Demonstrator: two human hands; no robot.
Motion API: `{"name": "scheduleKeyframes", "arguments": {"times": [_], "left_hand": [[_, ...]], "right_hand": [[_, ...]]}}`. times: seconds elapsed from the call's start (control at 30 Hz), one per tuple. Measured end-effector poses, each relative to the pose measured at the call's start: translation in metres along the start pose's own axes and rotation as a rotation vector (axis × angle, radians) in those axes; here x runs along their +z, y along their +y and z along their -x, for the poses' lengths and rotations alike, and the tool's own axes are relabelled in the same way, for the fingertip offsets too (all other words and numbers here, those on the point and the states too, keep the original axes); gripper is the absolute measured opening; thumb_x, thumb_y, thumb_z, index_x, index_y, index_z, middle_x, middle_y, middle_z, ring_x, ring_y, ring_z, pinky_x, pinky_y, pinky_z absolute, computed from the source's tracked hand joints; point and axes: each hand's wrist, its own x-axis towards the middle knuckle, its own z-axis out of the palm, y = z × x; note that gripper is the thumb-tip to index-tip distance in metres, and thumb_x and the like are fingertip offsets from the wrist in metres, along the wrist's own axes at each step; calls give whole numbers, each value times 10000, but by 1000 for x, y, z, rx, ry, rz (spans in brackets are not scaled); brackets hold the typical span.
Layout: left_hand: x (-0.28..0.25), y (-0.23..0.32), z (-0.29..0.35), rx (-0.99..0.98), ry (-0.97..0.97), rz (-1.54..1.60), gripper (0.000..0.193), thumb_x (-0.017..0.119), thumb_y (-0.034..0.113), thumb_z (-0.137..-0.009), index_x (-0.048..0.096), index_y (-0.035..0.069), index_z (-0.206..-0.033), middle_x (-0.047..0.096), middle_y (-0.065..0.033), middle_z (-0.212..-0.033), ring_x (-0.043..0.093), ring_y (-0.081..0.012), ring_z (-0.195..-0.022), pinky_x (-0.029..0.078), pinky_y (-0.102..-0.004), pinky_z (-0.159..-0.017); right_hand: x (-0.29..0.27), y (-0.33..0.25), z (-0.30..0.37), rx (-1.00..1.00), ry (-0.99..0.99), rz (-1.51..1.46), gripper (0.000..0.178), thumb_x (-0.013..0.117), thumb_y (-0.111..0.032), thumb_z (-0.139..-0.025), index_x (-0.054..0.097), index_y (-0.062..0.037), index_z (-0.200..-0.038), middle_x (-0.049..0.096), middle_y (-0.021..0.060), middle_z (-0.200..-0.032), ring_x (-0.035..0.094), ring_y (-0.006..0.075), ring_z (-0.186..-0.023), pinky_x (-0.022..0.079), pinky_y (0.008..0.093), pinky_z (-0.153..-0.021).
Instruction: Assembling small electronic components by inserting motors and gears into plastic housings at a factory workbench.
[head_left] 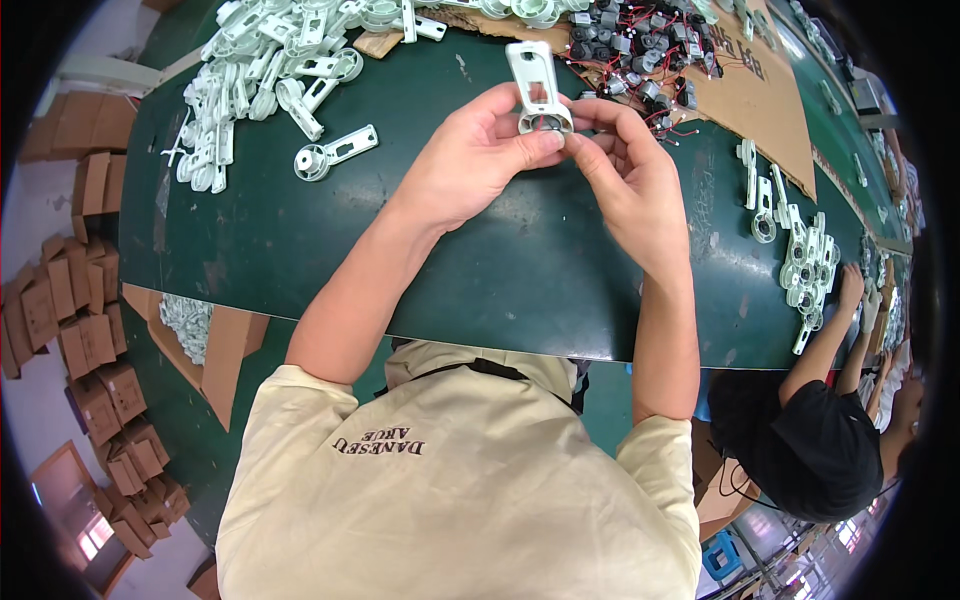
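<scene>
Over the table's middle I hold up a pale mint plastic housing [532,75], with a slotted handle pointing away from me and a round cup at the near end. My left hand [470,150] is closed on the cup from the left, its thumb across the near rim. Fingers of my right hand [630,165] are bent and pinch the cup's right side. A bit of red and dark material shows inside the cup, too small to name. Beyond my right hand lies a heap of small motors [640,50] with red wires.
Mint housings [240,90] pile up at the far left, with one single housing [335,153] nearer. More housings [808,265] lie at the right, near a co-worker in black [800,445]. Flat cardboard [770,110] is under the motors. An open carton [225,365] stands below the table's left edge.
</scene>
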Motion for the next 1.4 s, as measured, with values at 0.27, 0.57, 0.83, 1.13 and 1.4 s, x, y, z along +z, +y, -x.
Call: {"name": "scheduleKeyframes", "arguments": {"times": [0.27, 0.57, 0.83, 1.13, 1.4], "left_hand": [[-3, 1, -2, -128, 9, -80, 313, 564, 104, -968, 499, 4, -1258, 637, -105, -1110, 657, -205, -988, 556, -333, -894], [12, -6, -1, -24, 79, -79, 333, 550, 41, -959, 435, -21, -1265, 651, -150, -1078, 662, -219, -988, 560, -331, -889], [15, -17, 0, 64, 64, -238, 336, 527, 9, -964, 412, -31, -1277, 644, -162, -1094, 649, -202, -1010, 561, -327, -881], [17, -15, 2, 121, 120, -389, 319, 530, -3, -957, 420, -35, -1254, 653, -166, -1080, 660, -186, -967, 562, -327, -881], [10, -6, -2, 94, 91, -141, 291, 555, 31, -953, 447, -6, -1221, 672, -146, -1031, 668, -179, -956, 568, -305, -817]], "right_hand": [[1, -2, 2, 67, -16, -39, 222, 633, -106, -908, 605, 20, -1089, 673, 72, -923, 629, 101, -773, 509, 249, -671], [11, 2, -5, 290, 41, -481, 292, 634, -166, -902, 561, 30, -1107, 620, 80, -982, 602, 150, -911, 462, 268, -840], [17, 3, -1, 312, 107, -625, 244, 630, -126, -885, 523, 12, -1055, 601, 81, -962, 592, 143, -878, 471, 277, -807], [17, 5, -3, 277, 65, -692, 272, 630, -112, -882, 513, 26, -1084, 607, 90, -976, 595, 140, -864, 480, 282, -804], [1, -2, -6, 272, -26, -607, 295, 644, -134, -906, 553, 18, -1142, 613, 66, -998, 587, 141, -934, 463, 275, -879]]}}
